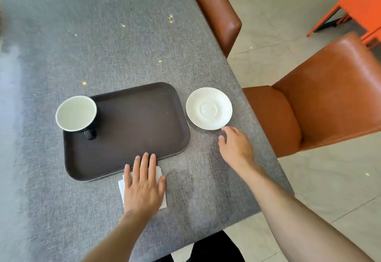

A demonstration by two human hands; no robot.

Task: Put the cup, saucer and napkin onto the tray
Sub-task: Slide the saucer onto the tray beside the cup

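Observation:
A dark brown tray [134, 125] lies on the grey table. A black cup with a white inside [77, 113] stands on the tray's far left corner, handle toward me. A white saucer [208, 108] rests on the table just right of the tray. A white napkin [161, 198] lies at the tray's near edge, mostly hidden under my left hand [144, 185], which presses flat on it with fingers spread, fingertips reaching the tray rim. My right hand [235, 146] hovers open just below the saucer, fingertips near its near rim.
The grey table [103, 45] has small yellow crumbs scattered on it; its right edge runs diagonally past the saucer. Two brown leather chairs [329, 101] stand along that edge. An orange piece of furniture [358, 4] stands at the far right on the tiled floor.

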